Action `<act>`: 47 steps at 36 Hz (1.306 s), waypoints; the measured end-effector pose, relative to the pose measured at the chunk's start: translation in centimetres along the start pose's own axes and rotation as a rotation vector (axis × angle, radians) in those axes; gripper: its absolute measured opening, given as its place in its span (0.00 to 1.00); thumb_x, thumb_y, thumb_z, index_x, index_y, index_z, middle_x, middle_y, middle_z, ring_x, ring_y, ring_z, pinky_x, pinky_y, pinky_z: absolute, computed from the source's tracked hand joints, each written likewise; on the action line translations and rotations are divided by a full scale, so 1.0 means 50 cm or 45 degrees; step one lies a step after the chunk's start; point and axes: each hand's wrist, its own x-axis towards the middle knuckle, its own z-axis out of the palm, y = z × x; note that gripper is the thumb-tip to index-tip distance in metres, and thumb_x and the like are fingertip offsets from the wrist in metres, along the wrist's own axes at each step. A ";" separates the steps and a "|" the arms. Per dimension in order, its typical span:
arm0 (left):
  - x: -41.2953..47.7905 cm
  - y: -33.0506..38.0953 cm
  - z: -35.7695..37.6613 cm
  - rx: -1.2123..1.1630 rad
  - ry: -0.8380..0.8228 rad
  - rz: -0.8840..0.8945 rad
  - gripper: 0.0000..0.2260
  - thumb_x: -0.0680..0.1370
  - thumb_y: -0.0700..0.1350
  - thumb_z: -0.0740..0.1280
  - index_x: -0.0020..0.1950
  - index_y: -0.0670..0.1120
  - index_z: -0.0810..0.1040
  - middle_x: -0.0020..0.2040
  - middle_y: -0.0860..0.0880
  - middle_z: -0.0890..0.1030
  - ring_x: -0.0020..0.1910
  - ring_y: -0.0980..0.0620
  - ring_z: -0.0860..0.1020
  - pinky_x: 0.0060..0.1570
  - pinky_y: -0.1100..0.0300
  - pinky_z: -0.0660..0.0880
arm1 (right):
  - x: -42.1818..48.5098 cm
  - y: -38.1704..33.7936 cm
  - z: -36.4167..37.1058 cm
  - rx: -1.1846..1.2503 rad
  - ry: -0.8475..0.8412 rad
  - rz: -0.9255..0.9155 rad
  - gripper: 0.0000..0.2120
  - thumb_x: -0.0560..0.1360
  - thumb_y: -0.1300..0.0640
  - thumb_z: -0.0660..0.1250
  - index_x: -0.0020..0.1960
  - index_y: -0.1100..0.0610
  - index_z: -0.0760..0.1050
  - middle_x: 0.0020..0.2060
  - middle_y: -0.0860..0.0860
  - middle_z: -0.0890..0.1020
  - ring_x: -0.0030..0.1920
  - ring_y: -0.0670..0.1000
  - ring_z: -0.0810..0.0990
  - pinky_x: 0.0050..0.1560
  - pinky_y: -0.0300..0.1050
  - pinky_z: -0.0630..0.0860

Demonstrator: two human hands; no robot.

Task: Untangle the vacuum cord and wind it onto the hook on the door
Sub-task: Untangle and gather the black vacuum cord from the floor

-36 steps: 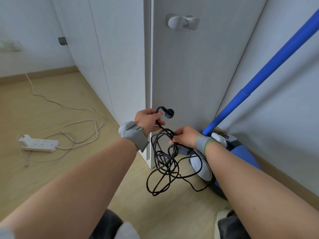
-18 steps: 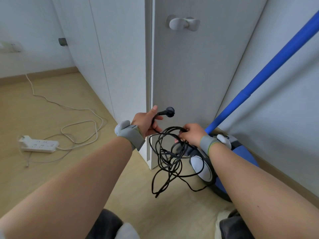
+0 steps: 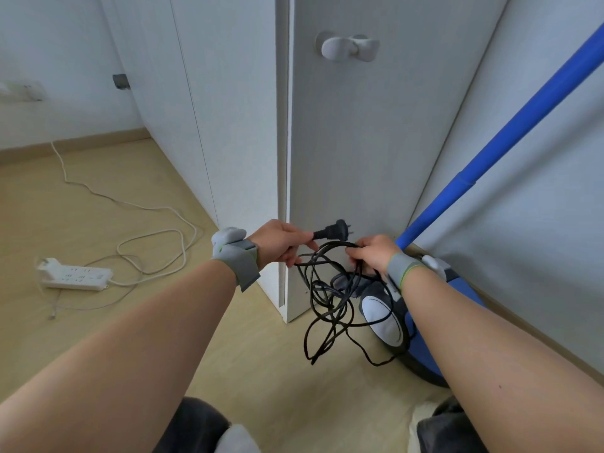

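Cord [image 3: 327, 289] tangled, hanging; left hand [image 3: 281, 243] pinches it behind plug [image 3: 336, 231]; right hand [image 3: 372, 256] grips loops; hook [image 3: 349, 47] on door [image 3: 359, 142] above.

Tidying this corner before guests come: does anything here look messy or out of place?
Yes. The black vacuum cord hangs tangled between the left hand and right hand; a white power strip lies on the floor, its lead sprawled loosely.

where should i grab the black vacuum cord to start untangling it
Probably just behind the plug, coming from the left as the left hand does: that end sticks out sideways, clear of the knot. The right hand pinches the top loops of the vacuum cord, whose tangle hangs below; pulling mid-bundle would likely tighten it.
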 end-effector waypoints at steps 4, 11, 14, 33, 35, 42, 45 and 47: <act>-0.002 -0.003 0.006 0.298 -0.027 -0.049 0.10 0.79 0.45 0.65 0.44 0.44 0.84 0.18 0.53 0.70 0.22 0.56 0.69 0.57 0.53 0.76 | 0.002 -0.001 0.000 0.005 0.025 0.019 0.09 0.74 0.65 0.67 0.35 0.60 0.75 0.27 0.53 0.77 0.29 0.52 0.74 0.39 0.47 0.75; 0.010 -0.017 0.011 0.556 0.048 -0.062 0.10 0.76 0.48 0.66 0.43 0.46 0.85 0.23 0.49 0.73 0.25 0.56 0.70 0.43 0.62 0.74 | -0.003 -0.006 0.002 0.022 -0.042 0.031 0.12 0.76 0.65 0.63 0.34 0.62 0.72 0.29 0.57 0.75 0.20 0.49 0.72 0.23 0.38 0.70; 0.018 -0.026 0.012 0.667 0.074 -0.051 0.11 0.76 0.49 0.66 0.42 0.46 0.85 0.30 0.45 0.77 0.23 0.56 0.69 0.39 0.62 0.74 | 0.003 -0.008 0.003 0.152 -0.053 0.041 0.08 0.76 0.66 0.64 0.38 0.63 0.72 0.30 0.57 0.74 0.18 0.47 0.73 0.20 0.35 0.70; 0.044 -0.072 0.035 0.906 0.341 -0.100 0.12 0.78 0.52 0.63 0.44 0.45 0.80 0.37 0.49 0.77 0.39 0.48 0.76 0.40 0.59 0.73 | -0.019 -0.026 0.017 0.060 -0.252 -0.152 0.07 0.73 0.65 0.68 0.38 0.57 0.78 0.31 0.51 0.79 0.33 0.48 0.76 0.33 0.39 0.71; 0.045 -0.075 0.036 0.813 0.417 -0.086 0.08 0.78 0.51 0.64 0.51 0.47 0.77 0.44 0.48 0.78 0.42 0.49 0.76 0.42 0.58 0.73 | -0.021 -0.025 0.017 0.059 -0.278 -0.150 0.07 0.74 0.65 0.66 0.39 0.57 0.78 0.32 0.52 0.79 0.34 0.48 0.76 0.33 0.38 0.70; 0.048 -0.078 0.051 0.634 0.217 -0.084 0.20 0.80 0.43 0.60 0.72 0.50 0.66 0.57 0.41 0.78 0.38 0.45 0.78 0.34 0.59 0.77 | -0.024 -0.027 0.014 0.121 -0.376 -0.169 0.11 0.75 0.69 0.63 0.38 0.58 0.77 0.29 0.52 0.78 0.35 0.49 0.75 0.39 0.41 0.71; 0.048 -0.074 0.052 0.655 0.135 -0.148 0.15 0.81 0.41 0.58 0.66 0.47 0.73 0.44 0.44 0.76 0.27 0.50 0.73 0.32 0.58 0.76 | -0.025 -0.024 0.013 0.118 -0.419 -0.178 0.11 0.75 0.70 0.62 0.39 0.58 0.78 0.28 0.51 0.78 0.34 0.49 0.75 0.37 0.38 0.71; 0.046 -0.073 0.051 0.627 0.071 -0.188 0.12 0.81 0.39 0.56 0.60 0.45 0.75 0.35 0.46 0.74 0.25 0.50 0.72 0.31 0.57 0.74 | -0.027 -0.023 0.012 0.114 -0.449 -0.173 0.11 0.75 0.70 0.62 0.40 0.58 0.78 0.25 0.49 0.79 0.34 0.48 0.76 0.35 0.36 0.73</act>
